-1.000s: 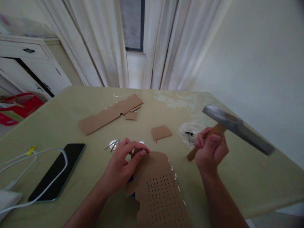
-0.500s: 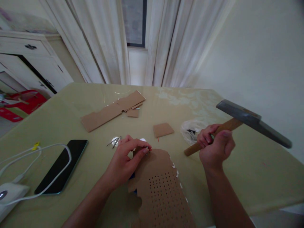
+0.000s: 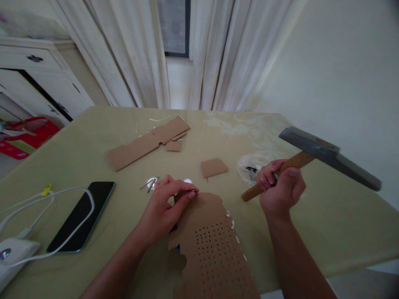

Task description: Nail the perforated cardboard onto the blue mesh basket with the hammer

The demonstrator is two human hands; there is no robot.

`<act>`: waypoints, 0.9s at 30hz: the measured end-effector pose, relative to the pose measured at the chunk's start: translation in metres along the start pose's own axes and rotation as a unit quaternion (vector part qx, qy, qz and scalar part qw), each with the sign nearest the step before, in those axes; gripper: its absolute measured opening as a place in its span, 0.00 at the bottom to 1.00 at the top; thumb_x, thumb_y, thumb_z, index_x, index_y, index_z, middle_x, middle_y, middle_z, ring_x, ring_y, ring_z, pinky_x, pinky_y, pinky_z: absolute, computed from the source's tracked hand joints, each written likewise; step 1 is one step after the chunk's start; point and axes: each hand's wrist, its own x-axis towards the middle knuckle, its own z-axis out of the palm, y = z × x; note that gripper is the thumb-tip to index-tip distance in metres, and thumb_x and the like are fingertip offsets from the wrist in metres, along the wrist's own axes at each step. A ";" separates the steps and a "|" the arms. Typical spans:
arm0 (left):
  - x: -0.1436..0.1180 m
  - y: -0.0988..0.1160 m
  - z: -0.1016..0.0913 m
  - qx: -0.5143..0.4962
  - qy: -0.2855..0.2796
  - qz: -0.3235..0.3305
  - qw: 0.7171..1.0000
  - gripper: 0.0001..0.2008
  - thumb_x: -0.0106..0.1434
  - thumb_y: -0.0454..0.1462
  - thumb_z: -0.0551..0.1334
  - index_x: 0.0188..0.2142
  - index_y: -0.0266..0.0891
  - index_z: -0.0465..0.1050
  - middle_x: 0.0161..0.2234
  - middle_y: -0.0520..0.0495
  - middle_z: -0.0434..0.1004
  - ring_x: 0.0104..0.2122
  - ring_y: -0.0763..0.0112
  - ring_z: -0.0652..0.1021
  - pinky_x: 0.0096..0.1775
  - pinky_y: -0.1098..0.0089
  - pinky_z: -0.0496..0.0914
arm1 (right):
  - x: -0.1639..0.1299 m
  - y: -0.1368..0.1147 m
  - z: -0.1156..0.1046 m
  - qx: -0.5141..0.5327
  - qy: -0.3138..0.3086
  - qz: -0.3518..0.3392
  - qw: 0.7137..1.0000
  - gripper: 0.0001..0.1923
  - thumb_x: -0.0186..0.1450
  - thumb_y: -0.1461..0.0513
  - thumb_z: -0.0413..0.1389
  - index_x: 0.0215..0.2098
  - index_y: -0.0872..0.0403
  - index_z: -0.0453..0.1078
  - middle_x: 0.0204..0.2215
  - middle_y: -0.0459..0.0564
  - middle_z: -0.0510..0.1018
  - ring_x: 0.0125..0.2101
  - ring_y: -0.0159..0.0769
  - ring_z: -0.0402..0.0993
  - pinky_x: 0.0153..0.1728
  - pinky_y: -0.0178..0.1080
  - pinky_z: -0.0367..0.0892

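My right hand [image 3: 282, 189] is wrapped round the wooden handle of a hammer [image 3: 324, 151], raised above the table with its dark metal head out to the right. My left hand [image 3: 170, 203] rests at the top end of a brown cardboard piece [image 3: 205, 211]. Its thumb and forefinger pinch a small nail [image 3: 193, 194] against the cardboard, mostly hidden by the fingertips. Rows of small punched holes run down the lower part of this cardboard. Something blue shows under its left edge. Several loose nails [image 3: 151, 183] lie on a white disc just beyond my left hand.
Cardboard strips [image 3: 146, 143] lie at the back, and a small cardboard piece [image 3: 214, 167] lies mid-table. A clear plastic bag [image 3: 249, 168] sits behind my right hand. A phone [image 3: 82, 216], a white cable [image 3: 67, 191] and a white power strip [image 3: 17, 259] occupy the left.
The hammer has shifted very slightly left with my right hand. My left hand keeps its pinch at the cardboard's top end. The view has tilted a little.
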 end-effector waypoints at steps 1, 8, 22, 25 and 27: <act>0.000 0.000 0.000 0.000 -0.001 0.000 1.000 0.07 0.76 0.40 0.67 0.43 0.53 0.86 0.36 0.56 0.87 0.37 0.64 0.76 0.44 0.60 0.65 | 0.000 0.000 0.000 0.001 0.001 0.000 1.000 0.24 0.75 0.42 0.60 0.32 0.50 0.67 0.19 0.35 0.57 0.15 0.26 0.48 0.15 0.31 0.45; -0.001 -0.001 0.000 0.007 -0.004 0.002 1.000 0.07 0.76 0.41 0.66 0.43 0.53 0.86 0.36 0.56 0.87 0.36 0.64 0.75 0.44 0.60 0.64 | 0.001 -0.001 0.001 0.002 0.004 0.007 1.000 0.25 0.73 0.40 0.62 0.31 0.50 0.68 0.19 0.35 0.57 0.15 0.26 0.48 0.15 0.31 0.45; 0.000 0.001 -0.001 0.016 -0.004 0.009 1.000 0.07 0.76 0.40 0.66 0.43 0.51 0.86 0.36 0.54 0.87 0.35 0.63 0.76 0.43 0.60 0.65 | 0.000 -0.001 0.001 0.001 0.000 0.011 1.000 0.25 0.74 0.40 0.61 0.32 0.49 0.68 0.19 0.36 0.57 0.15 0.27 0.47 0.15 0.32 0.45; 0.000 0.001 -0.002 0.017 -0.005 0.009 1.000 0.07 0.76 0.41 0.66 0.43 0.52 0.85 0.36 0.53 0.87 0.34 0.63 0.76 0.43 0.59 0.65 | 0.000 0.000 0.001 0.005 -0.001 0.012 1.000 0.25 0.74 0.41 0.61 0.32 0.49 0.68 0.19 0.36 0.57 0.15 0.27 0.47 0.15 0.32 0.44; 0.000 0.001 -0.002 0.017 -0.007 0.009 1.000 0.07 0.76 0.41 0.65 0.43 0.51 0.85 0.36 0.53 0.87 0.34 0.63 0.76 0.43 0.59 0.65 | 0.000 0.000 0.000 0.004 -0.004 0.009 1.000 0.25 0.74 0.41 0.61 0.32 0.50 0.68 0.19 0.35 0.57 0.15 0.26 0.47 0.15 0.32 0.45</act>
